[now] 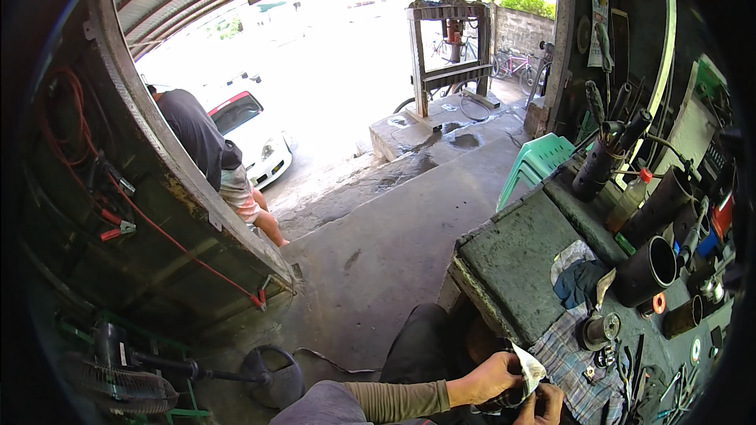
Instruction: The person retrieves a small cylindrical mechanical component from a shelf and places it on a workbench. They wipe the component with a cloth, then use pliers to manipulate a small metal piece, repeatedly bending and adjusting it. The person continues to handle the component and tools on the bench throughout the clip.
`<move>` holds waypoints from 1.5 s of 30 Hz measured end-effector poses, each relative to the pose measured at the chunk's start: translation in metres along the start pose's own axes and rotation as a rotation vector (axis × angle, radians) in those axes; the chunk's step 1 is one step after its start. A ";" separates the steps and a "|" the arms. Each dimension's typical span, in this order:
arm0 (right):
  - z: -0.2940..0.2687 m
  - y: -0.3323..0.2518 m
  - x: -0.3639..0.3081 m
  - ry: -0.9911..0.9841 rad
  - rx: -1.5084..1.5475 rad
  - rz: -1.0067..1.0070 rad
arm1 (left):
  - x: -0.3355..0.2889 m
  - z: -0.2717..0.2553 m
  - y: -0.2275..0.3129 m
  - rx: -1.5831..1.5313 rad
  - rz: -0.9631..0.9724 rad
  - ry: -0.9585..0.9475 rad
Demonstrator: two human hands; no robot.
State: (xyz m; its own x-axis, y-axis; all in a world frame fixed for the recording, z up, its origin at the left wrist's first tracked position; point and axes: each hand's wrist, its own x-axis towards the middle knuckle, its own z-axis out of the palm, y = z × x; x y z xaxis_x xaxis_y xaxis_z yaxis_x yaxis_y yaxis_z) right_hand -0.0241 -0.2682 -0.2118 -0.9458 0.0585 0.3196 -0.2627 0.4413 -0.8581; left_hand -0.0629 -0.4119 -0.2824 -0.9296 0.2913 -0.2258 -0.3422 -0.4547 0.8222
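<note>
a white cloth or paper (pixel 531 367) is pinched by the left hand (pixel 492 378) beside the workbench (pixel 516 256); any grip of the curled right hand (pixel 545 404) cannot be told. metal parts (pixel 598 330) are laid on plaid cloth (pixel 557 345), perhaps to be kept together.

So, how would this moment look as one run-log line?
left hand: pinching white sheet | right hand: close by, grip unclear | bench: plaid cloth, round metal part
</note>
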 end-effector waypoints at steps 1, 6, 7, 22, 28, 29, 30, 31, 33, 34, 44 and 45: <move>-0.001 -0.002 0.001 -0.002 -0.002 0.021 | 0.002 -0.004 -0.006 -0.043 0.032 -0.038; -0.005 0.003 -0.001 -0.027 0.060 0.145 | 0.004 -0.007 -0.016 0.020 0.075 -0.092; -0.005 0.006 -0.002 -0.032 0.071 0.147 | 0.002 -0.003 -0.013 0.028 0.064 -0.072; -0.007 0.005 -0.002 -0.028 0.097 0.090 | -0.004 -0.004 -0.004 0.091 0.078 -0.035; -0.008 0.002 -0.001 -0.018 0.060 0.017 | -0.004 0.001 0.004 -0.014 0.028 -0.023; -0.008 0.002 -0.001 -0.018 0.056 0.018 | -0.003 0.001 0.002 -0.038 0.022 -0.024; -0.008 0.002 -0.002 -0.018 0.053 0.017 | -0.003 0.001 0.000 -0.062 0.017 -0.024; -0.008 0.002 -0.002 -0.019 0.050 0.017 | -0.003 0.000 -0.002 -0.086 0.011 -0.022; -0.008 0.001 -0.002 -0.023 0.063 -0.004 | 0.000 -0.003 -0.012 -0.151 0.019 -0.021; -0.008 0.001 -0.002 -0.024 0.069 -0.015 | 0.001 -0.003 -0.016 -0.184 0.024 -0.021; -0.007 0.016 -0.007 -0.041 0.184 0.167 | 0.002 -0.004 -0.013 -0.206 0.010 -0.071; -0.007 0.015 -0.005 -0.040 0.167 0.145 | 0.002 -0.005 -0.011 -0.174 0.013 -0.078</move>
State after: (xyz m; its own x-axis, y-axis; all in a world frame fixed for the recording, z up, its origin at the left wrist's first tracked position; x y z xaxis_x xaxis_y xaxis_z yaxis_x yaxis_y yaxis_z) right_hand -0.0217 -0.2553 -0.2232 -0.9819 0.0737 0.1743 -0.1478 0.2761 -0.9497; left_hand -0.0621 -0.4105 -0.2948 -0.9228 0.3459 -0.1694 -0.3554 -0.5951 0.7208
